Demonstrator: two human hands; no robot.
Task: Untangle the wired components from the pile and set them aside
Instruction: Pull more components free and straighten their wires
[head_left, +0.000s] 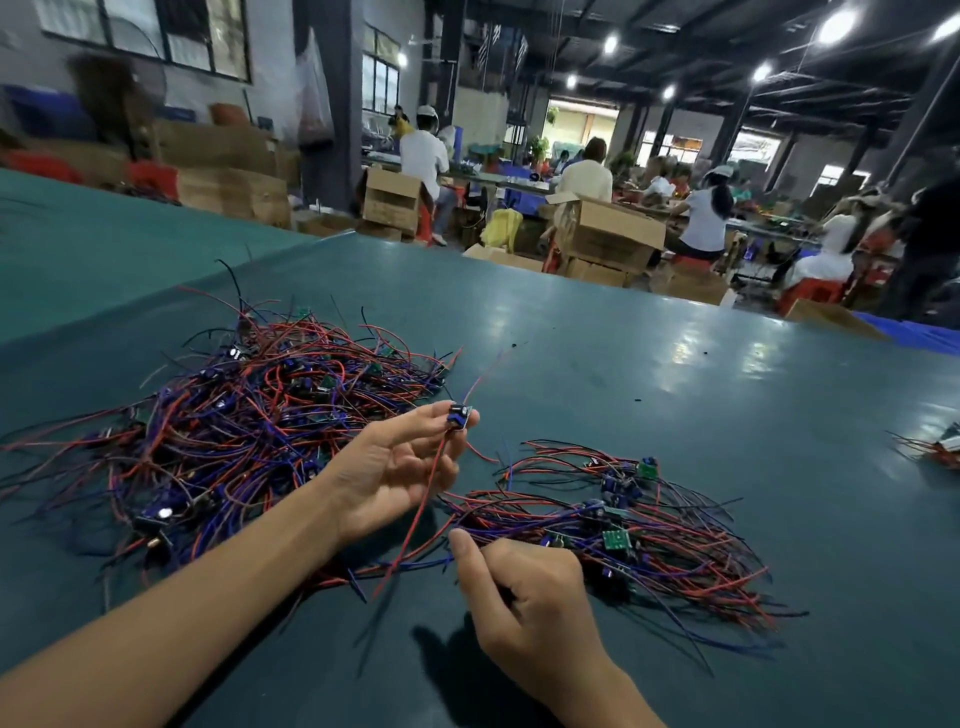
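Observation:
A big tangled pile (244, 415) of red, blue and black wires with small boards lies at the left of the green table (675, 364). A smaller, straighter bundle (623, 525) of sorted components lies to the right. My left hand (395, 473) is raised between them and pinches one small wired component (460, 415) at its fingertips; its red wire hangs down past the palm. My right hand (519, 587) rests on the table nearer me, its fingers curled and pinching wires at the left end of the sorted bundle.
A few more wired parts (935, 447) lie at the table's right edge. Small black specks dot the table beyond the piles. Past the far edge stand cardboard boxes (608, 234) and seated people working at other benches.

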